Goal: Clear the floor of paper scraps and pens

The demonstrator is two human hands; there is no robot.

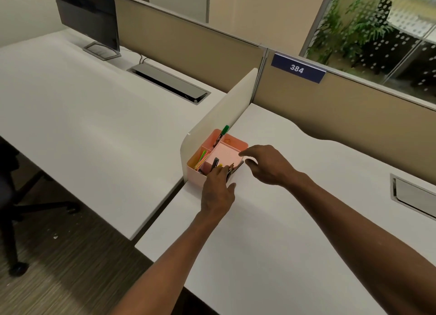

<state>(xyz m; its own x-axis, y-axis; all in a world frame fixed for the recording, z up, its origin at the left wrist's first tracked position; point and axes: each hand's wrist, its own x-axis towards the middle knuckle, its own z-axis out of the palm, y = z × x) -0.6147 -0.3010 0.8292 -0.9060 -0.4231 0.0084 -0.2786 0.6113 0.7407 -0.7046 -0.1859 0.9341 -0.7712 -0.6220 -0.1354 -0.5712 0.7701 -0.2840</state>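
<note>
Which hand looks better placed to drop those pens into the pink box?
Probably the left hand: it grips the pens at the near rim of the pink box. The right hand hovers open beside it, holding nothing.

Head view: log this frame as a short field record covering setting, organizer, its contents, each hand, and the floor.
setting: white desk beside a cream divider panel
organizer: pink compartment tray on the desk, against the divider
contents: green-capped marker leaning upright; neon sticks; pens at the near end
left hand: fingers at the tray's near end, on a bunch of pens
right hand: open, hovering by the tray's right side
floor: small white scrap on the carpet near an office chair
</note>
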